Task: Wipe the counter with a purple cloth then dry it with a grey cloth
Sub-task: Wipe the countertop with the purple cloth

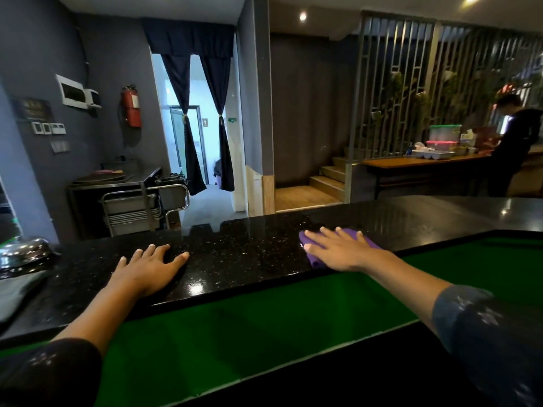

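Black speckled stone tabletop (249, 251) carries the purple cloth (361, 239) at three o'clock, pinned under the flat, spread right hand (338, 249) for wiping, while the left hand (150, 267), fingers straight, braces at nine o'clock beside a grey cloth (17, 292).

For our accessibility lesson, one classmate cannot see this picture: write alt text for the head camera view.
A person's right hand presses a purple cloth flat on a glossy black counter, while the left hand rests open on it. A grey cloth lies at the counter's far left beside a shiny metal dome.
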Action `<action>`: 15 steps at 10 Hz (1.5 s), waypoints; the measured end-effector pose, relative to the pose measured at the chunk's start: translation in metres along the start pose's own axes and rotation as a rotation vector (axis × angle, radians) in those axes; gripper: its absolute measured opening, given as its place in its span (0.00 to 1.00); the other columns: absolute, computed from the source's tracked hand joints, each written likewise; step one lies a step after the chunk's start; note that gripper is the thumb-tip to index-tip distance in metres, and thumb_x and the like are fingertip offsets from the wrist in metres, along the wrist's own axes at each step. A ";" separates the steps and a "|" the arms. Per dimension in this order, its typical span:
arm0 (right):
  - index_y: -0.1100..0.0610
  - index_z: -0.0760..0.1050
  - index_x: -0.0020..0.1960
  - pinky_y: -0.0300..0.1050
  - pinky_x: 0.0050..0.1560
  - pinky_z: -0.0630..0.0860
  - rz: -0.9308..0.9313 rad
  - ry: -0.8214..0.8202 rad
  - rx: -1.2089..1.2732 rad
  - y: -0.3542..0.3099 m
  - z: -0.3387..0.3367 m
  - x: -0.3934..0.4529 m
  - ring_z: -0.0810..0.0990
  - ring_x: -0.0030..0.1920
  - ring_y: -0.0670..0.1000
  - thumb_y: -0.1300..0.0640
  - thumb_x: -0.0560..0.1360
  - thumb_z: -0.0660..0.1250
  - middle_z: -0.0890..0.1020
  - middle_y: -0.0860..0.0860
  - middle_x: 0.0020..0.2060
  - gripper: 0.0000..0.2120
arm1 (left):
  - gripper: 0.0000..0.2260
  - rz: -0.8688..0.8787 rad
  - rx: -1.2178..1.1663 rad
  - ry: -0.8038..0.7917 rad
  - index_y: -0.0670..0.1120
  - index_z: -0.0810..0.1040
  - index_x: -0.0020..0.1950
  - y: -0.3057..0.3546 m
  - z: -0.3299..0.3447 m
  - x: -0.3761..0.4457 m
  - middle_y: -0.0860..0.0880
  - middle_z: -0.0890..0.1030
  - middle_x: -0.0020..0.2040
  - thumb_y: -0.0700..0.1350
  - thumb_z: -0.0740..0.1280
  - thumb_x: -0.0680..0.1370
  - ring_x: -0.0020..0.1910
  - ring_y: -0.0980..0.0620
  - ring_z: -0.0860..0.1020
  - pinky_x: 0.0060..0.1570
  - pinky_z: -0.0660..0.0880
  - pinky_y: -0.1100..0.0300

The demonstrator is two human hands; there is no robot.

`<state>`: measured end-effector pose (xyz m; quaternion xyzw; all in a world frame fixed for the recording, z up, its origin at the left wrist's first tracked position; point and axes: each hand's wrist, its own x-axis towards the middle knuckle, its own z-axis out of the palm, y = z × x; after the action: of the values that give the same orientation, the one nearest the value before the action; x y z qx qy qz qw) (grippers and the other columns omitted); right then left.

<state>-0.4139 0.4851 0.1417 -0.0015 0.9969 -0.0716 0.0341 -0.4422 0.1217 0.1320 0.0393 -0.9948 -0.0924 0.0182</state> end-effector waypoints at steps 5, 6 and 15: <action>0.38 0.43 0.77 0.70 0.70 0.36 -0.162 -0.046 0.005 0.008 -0.004 0.042 0.41 0.78 0.59 0.31 0.77 0.41 0.44 0.49 0.79 0.30 | 0.29 0.084 -0.007 0.009 0.54 0.53 0.77 0.141 0.029 -0.005 0.50 0.51 0.79 0.65 0.47 0.79 0.77 0.50 0.49 0.74 0.45 0.45; 0.34 0.44 0.76 0.67 0.71 0.36 -0.326 -0.068 -0.008 0.033 0.000 0.035 0.42 0.78 0.55 0.30 0.76 0.42 0.45 0.45 0.79 0.29 | 0.29 0.075 0.024 -0.008 0.55 0.51 0.77 0.140 0.030 -0.005 0.50 0.50 0.79 0.65 0.46 0.79 0.77 0.51 0.48 0.74 0.44 0.46; 0.45 0.46 0.79 0.68 0.70 0.32 0.073 -0.019 0.103 0.008 -0.013 0.126 0.38 0.77 0.62 0.30 0.75 0.34 0.43 0.60 0.78 0.36 | 0.28 0.058 0.009 -0.006 0.57 0.50 0.77 0.143 0.030 -0.005 0.52 0.49 0.79 0.65 0.45 0.78 0.77 0.52 0.48 0.74 0.43 0.48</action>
<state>-0.5401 0.4935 0.1446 0.0357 0.9909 -0.1217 0.0461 -0.4492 0.2680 0.1290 0.0100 -0.9959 -0.0877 0.0178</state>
